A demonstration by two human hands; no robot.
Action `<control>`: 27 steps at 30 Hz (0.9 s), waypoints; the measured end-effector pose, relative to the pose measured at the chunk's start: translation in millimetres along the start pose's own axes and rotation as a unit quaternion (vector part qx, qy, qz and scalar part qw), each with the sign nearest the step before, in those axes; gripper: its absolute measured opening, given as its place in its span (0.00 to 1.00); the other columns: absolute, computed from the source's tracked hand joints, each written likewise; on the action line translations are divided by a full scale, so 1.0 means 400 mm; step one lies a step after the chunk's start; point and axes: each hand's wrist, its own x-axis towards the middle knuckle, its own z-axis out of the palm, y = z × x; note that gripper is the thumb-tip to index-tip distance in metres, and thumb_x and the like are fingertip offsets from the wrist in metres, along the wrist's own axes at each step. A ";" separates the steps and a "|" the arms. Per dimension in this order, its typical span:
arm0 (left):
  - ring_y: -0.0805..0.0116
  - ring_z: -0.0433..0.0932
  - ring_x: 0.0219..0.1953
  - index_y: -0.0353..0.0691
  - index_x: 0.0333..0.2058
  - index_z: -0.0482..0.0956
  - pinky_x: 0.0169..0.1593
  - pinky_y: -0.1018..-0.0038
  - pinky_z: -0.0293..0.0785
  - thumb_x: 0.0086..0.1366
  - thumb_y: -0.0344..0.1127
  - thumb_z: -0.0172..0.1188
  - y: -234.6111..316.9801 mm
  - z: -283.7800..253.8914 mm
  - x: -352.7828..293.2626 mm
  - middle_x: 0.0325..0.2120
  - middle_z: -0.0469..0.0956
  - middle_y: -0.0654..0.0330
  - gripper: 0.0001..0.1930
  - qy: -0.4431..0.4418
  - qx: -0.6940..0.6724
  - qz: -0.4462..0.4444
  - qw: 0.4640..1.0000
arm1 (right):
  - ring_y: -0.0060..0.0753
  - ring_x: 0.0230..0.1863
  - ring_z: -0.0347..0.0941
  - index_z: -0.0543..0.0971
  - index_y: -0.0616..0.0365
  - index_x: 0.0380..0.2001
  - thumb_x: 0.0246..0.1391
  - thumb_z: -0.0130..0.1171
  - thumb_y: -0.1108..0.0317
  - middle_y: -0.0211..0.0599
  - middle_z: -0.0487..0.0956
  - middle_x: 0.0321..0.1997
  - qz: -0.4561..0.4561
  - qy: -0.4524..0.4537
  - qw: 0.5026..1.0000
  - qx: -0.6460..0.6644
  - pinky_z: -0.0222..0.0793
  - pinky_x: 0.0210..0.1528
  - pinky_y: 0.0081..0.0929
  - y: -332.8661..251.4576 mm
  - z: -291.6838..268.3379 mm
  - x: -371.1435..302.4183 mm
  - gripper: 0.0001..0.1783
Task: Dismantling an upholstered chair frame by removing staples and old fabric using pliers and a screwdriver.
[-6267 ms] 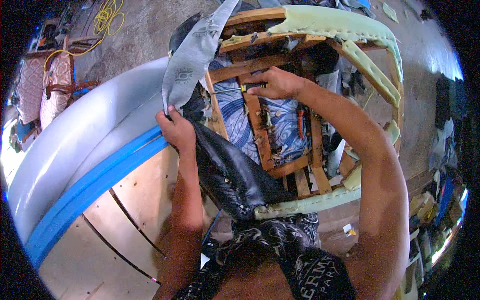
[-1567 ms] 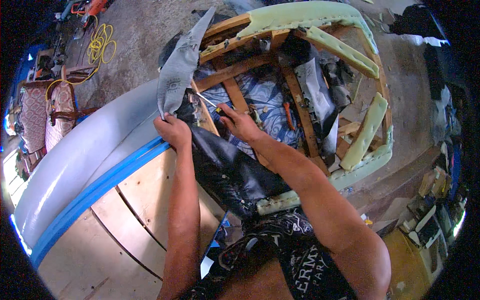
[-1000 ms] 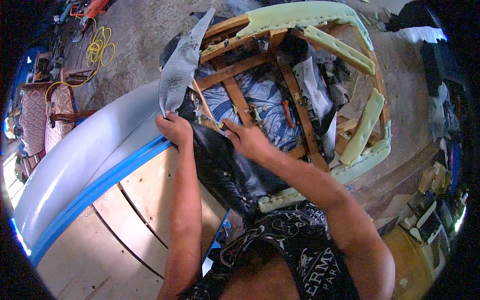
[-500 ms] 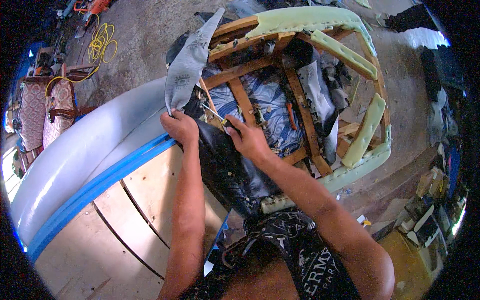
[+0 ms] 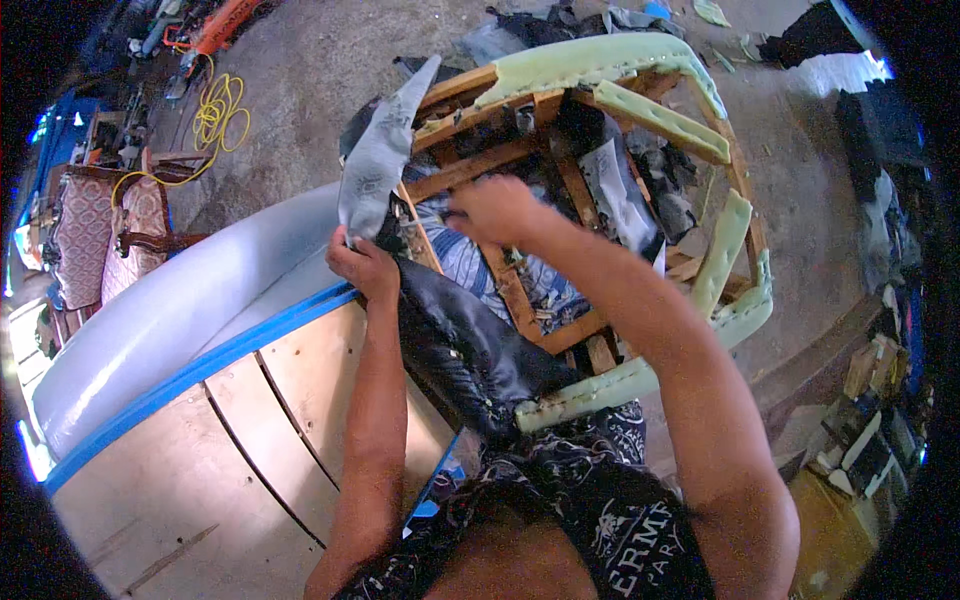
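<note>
My left hand (image 5: pixel 365 268) is closed on the lower end of a long grey vinyl-like strip (image 5: pixel 375 190), which stands up along the corner of a wooden furniture frame (image 5: pixel 465 178). Black leather-like upholstery (image 5: pixel 475 350) hangs from the frame just below that hand. Over the frame's opening, my right hand (image 5: pixel 500 212) is raised with curled fingers, blurred by motion. Whatever it grips is hidden. Beneath it lies a blue-and-white patterned cloth (image 5: pixel 462 262) with scraps on it. Pale green foam (image 5: pixel 600 62) covers the frame's far rail.
On the left, a large shiny grey padded piece (image 5: pixel 190 290) curves beside a blue-edged wooden panel (image 5: pixel 230 430). Patterned chair cushions (image 5: pixel 90 235) and a yellow cord (image 5: pixel 218 112) lie farther left. Dark scraps (image 5: pixel 815 45) are on the floor at the far right.
My right hand has lifted away from the strip toward the far side; the screwdriver-like tool seen in it earlier no longer shows. My left hand keeps its hold on the strip.
</note>
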 end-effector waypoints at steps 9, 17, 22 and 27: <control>0.52 0.71 0.46 0.43 0.36 0.80 0.53 0.58 0.67 0.50 0.32 0.67 0.087 -0.105 0.094 0.41 0.71 0.55 0.12 -0.306 -0.023 0.129 0.943 | 0.62 0.45 0.76 0.77 0.57 0.51 0.58 0.57 0.51 0.58 0.79 0.43 0.308 0.078 0.874 0.367 0.72 0.46 0.44 -0.075 0.233 -0.295 0.25; 0.49 0.74 0.40 0.36 0.31 0.74 0.45 0.60 0.71 0.57 0.29 0.62 0.048 -0.072 0.067 0.36 0.75 0.51 0.06 -0.254 -0.021 0.077 0.964 | 0.59 0.45 0.77 0.78 0.62 0.49 0.58 0.58 0.54 0.59 0.80 0.41 0.218 0.168 0.894 0.353 0.72 0.46 0.41 -0.040 0.232 -0.245 0.23; 0.47 0.73 0.39 0.36 0.33 0.72 0.43 0.57 0.69 0.60 0.29 0.61 0.032 -0.042 0.039 0.34 0.74 0.50 0.07 -0.185 -0.004 -0.025 0.982 | 0.58 0.43 0.77 0.78 0.58 0.50 0.56 0.59 0.53 0.57 0.80 0.39 0.183 0.102 0.930 0.302 0.73 0.42 0.40 0.007 0.174 -0.151 0.24; 0.47 0.72 0.39 0.35 0.34 0.70 0.43 0.58 0.68 0.60 0.28 0.60 0.013 -0.037 0.039 0.33 0.73 0.50 0.07 -0.189 -0.040 0.006 0.981 | 0.59 0.33 0.78 0.81 0.52 0.44 0.55 0.57 0.47 0.53 0.81 0.30 0.100 0.173 0.951 0.237 0.75 0.38 0.49 0.060 0.173 -0.126 0.23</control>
